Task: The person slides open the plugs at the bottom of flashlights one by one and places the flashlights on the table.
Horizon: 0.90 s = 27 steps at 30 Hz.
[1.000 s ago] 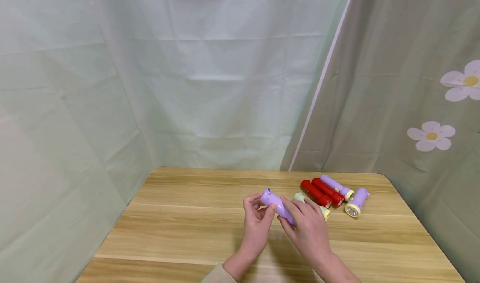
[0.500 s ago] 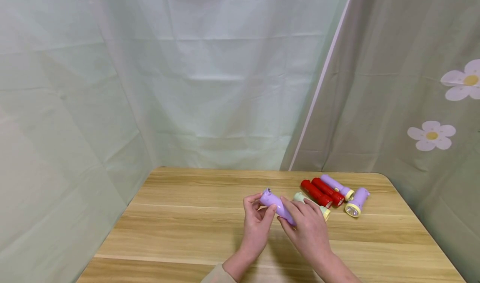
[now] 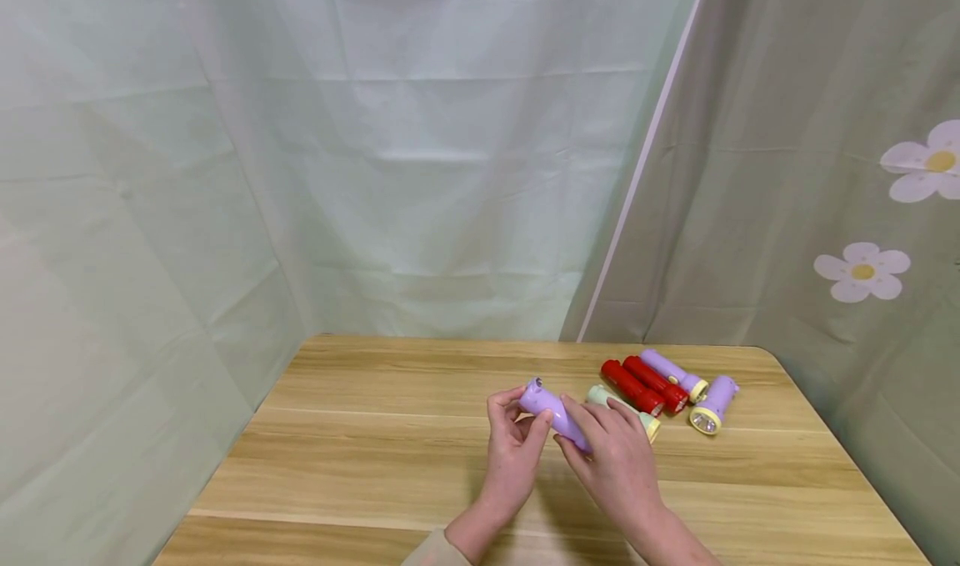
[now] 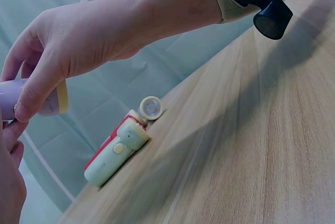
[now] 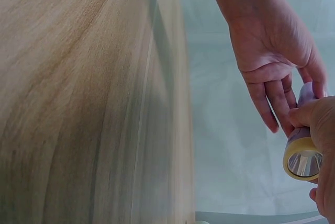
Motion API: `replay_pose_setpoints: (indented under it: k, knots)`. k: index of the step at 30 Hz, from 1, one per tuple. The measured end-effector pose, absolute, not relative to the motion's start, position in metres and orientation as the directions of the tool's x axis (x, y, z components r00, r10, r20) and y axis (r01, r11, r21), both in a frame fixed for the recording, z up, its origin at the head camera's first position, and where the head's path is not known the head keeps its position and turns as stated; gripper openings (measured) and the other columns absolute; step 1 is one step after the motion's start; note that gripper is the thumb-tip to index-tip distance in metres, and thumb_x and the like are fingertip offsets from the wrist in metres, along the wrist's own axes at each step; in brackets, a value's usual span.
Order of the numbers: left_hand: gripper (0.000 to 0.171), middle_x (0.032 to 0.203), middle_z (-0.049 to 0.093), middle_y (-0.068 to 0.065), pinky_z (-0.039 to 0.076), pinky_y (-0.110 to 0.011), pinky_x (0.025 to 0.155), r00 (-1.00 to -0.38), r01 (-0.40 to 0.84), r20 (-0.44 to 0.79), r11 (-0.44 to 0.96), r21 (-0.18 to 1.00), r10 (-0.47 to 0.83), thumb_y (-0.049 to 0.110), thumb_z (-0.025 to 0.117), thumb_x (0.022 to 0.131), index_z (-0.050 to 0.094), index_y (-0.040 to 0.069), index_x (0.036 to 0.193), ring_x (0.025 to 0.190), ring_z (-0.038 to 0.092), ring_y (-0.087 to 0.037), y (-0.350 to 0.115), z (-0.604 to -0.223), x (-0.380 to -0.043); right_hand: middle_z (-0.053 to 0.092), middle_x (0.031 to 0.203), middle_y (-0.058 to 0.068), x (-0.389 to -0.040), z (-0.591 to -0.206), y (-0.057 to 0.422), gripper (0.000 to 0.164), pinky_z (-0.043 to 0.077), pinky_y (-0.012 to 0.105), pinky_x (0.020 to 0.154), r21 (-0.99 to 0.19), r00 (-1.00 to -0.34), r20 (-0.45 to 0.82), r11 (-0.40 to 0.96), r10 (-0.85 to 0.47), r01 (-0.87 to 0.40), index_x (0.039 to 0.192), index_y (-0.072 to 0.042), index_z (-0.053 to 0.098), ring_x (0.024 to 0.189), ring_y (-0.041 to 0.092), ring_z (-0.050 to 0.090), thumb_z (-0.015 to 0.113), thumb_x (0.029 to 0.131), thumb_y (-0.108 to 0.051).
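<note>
Lavender flashlight [image 3: 557, 412] spans two bare hands above a wooden table [image 3: 337, 449], its tail pinched between the thumb and fingers of a person's left hand [image 3: 510, 449], the right hand [image 3: 617, 458] curled around the smooth barrel toward the lens end. A round yellow rim [image 5: 299, 145] circles its silvery reflector. Just beyond the right hand lies a pale green flashlight [image 4: 109, 161] with a raised cream switch; farther right rest two glossy red flashlights [image 3: 632, 388], side by side, and two yellow-rimmed lavender flashlights [image 3: 716, 401]. Light and dark grain runs in long bands across the tabletop, rounded at its far right corner. Behind, creased pale green fabric [image 3: 450, 174] meets grey fabric [image 3: 757, 174] at a thin light seam, white flowers [image 3: 862, 272] with yellow centers on the grey side.
</note>
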<state>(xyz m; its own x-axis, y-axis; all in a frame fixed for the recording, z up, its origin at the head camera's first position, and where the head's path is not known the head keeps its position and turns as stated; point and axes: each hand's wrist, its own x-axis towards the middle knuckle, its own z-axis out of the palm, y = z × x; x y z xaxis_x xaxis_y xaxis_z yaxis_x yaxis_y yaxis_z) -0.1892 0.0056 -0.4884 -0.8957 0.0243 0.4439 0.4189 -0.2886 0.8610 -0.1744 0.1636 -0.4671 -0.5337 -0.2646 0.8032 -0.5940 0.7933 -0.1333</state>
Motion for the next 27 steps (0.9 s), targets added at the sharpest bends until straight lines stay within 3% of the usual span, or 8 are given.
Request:
replay_pose_setpoints:
  k: [19,27]
  knots:
    - [0.045,0.124,0.055,-0.022,0.058,-0.037,0.086,-0.902,0.401,0.431,-0.299,0.866,0.037,0.003,0.063,0.100,0.034,0.002,0.135,0.102,0.068,-0.027,0.0040,-0.4884,-0.1873,0.072,0.100,0.005,-0.1728,-0.4682,0.1635,0.055,0.044,0.051,0.103,-0.140,-0.555,0.786,0.797,-0.272,-0.588,0.128,-0.010,0.071,0.092,0.023,0.067,0.086,0.077,-0.020]
    - [0.045,0.127,0.055,-0.024,0.059,-0.039,0.086,-0.899,0.401,0.435,-0.299,0.866,0.053,0.004,0.062,0.101,0.033,0.003,0.135,0.102,0.067,-0.027,0.0020,-0.4888,-0.1880,0.072,0.098,0.004,-0.1727,-0.4672,0.1624,0.055,0.046,0.052,0.100,-0.121,-0.526,0.802,0.786,-0.282,-0.606,0.127,-0.010,0.072,0.090,0.023,0.067,0.087,0.075,-0.019]
